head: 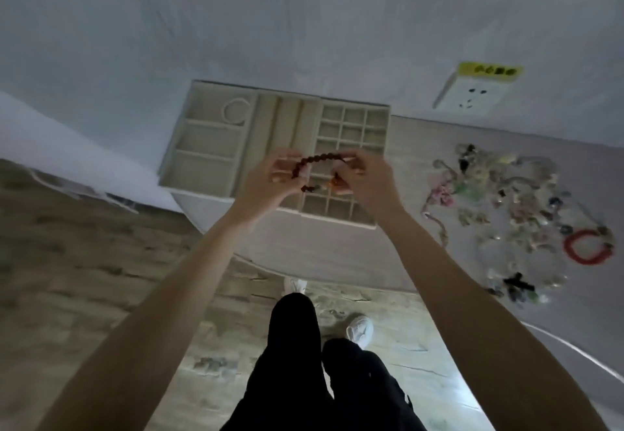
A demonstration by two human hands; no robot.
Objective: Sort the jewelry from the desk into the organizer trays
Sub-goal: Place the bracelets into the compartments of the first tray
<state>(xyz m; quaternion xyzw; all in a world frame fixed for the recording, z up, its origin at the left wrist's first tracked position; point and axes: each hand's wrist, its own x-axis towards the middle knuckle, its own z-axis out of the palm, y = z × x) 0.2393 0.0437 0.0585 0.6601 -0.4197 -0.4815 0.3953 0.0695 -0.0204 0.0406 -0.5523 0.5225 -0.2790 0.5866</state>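
A dark brown beaded bracelet with an orange pendant hangs stretched between my two hands above the organizer. My left hand pinches its left side and my right hand pinches its right side. Beneath them stand the cream organizer trays: wide compartments on the left, ring rolls in the middle and a grid of small cells on the right. A pale ring-shaped bangle lies in the far left compartment. A heap of mixed jewelry is spread over the desk to the right.
A red bead bracelet lies at the right edge of the heap. The pale desk has a rounded front edge. A wall socket with a yellow label sits behind the desk. My legs and white shoes are below, over a wood-look floor.
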